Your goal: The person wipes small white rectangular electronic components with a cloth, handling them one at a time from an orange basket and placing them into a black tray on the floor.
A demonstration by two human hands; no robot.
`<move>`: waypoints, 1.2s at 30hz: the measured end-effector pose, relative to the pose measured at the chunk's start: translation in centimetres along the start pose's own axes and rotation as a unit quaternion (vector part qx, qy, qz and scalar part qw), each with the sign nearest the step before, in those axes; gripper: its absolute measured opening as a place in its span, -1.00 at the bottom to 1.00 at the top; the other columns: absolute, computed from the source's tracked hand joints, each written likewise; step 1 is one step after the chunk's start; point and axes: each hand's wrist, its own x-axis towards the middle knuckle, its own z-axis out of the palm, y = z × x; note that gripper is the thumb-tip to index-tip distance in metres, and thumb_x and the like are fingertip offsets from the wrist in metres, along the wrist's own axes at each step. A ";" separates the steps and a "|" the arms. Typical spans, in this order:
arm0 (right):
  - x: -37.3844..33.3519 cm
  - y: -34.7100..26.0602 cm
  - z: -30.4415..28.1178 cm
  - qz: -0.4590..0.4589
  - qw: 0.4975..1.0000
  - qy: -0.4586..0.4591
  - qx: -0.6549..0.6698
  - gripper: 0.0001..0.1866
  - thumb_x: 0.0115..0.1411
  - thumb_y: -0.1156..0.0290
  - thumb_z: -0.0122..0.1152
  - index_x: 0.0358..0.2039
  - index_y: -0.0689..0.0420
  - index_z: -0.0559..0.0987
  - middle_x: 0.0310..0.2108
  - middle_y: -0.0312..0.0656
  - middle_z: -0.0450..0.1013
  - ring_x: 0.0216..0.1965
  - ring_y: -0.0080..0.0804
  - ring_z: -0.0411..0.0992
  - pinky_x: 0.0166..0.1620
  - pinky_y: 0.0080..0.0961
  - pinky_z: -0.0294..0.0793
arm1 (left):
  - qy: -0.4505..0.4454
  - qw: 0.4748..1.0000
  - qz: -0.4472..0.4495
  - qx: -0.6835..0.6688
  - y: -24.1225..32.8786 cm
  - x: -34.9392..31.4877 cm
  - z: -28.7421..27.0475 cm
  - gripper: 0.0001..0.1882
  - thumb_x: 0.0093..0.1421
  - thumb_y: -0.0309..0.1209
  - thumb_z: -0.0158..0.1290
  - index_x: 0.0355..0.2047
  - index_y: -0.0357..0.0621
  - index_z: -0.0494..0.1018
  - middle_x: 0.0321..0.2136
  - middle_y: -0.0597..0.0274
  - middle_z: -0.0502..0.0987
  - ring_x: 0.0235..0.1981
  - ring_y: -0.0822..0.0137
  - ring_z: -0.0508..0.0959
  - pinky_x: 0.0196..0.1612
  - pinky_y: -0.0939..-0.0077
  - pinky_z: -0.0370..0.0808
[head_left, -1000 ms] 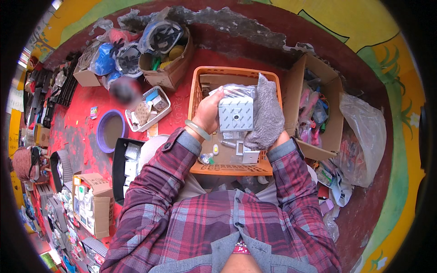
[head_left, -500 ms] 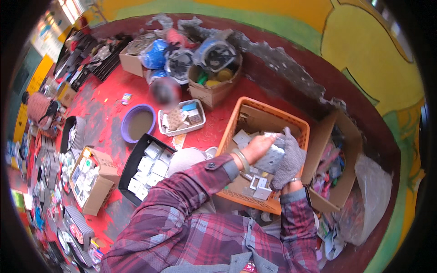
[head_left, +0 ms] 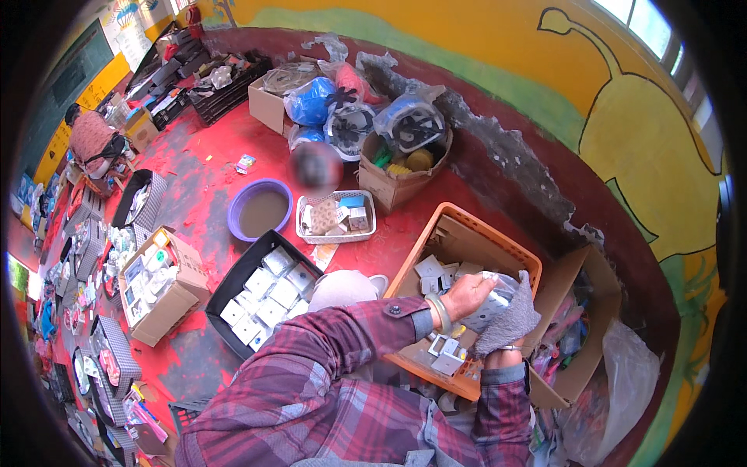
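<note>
Here we see the left hand (head_left: 467,294) and right hand (head_left: 510,323), wrapped in a grey cloth (head_left: 513,315), both clasping what looks like a white switch box (head_left: 490,305) over the orange crate (head_left: 467,226); a black tray (head_left: 226,292) and purple basin (head_left: 261,208) sit leftward

Both hands sit over the orange crate (head_left: 459,233), whose walls hem them in on all sides; white switch parts cover its bottom. Just right, an open cardboard box (head_left: 591,311) blocks the way — beyond it a clear plastic bag (head_left: 622,405). To the left, past the raised knee, a black tray (head_left: 257,292) of white parts lies near. Bare red floor (head_left: 194,194) shows between the purple basin (head_left: 261,210), the white mesh basket (head_left: 336,216) and the far boxes — the widest free passage.
</note>
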 end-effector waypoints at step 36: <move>1.3 3.6 -1.7 -0.370 0.754 -0.002 -0.543 -0.37 0.07 0.28 0.12 0.15 0.25 0.30 -0.11 -0.03 0.40 -0.08 -0.11 0.37 0.01 -0.31 0.33 | 0.136 0.976 -0.054 -0.163 -3.6 1.8 1.6 -0.64 0.35 -0.27 -0.18 -0.20 -0.36 0.47 -0.28 0.22 0.55 -0.27 0.48 0.48 -0.11 0.56 0.40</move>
